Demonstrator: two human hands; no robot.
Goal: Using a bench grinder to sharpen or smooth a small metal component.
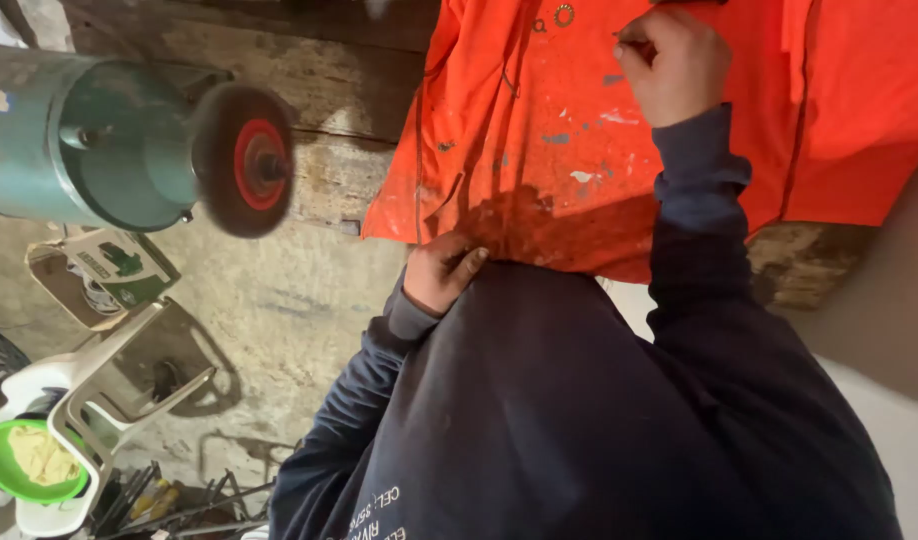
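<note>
An orange cloth (pixel 539 130), paint-flecked, lies spread over a worn wooden bench (pixel 339 170). At the cloth's near edge the left hand (pixel 441 270) has its fingers curled together, pinching the hem. Toward the cloth's far side the right hand (pixel 674 65) is closed on a thin dark object, too small to identify. Left of the cloth a green bench grinder (pixel 99 140) carries a dark wheel (pixel 247 160); below it stands a white plastic chair (pixel 89 400).

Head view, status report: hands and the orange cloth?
Left hand curled at orange cloth edge. Right hand pinching a small thin item, unclear. Buffing wheel off left.
</note>
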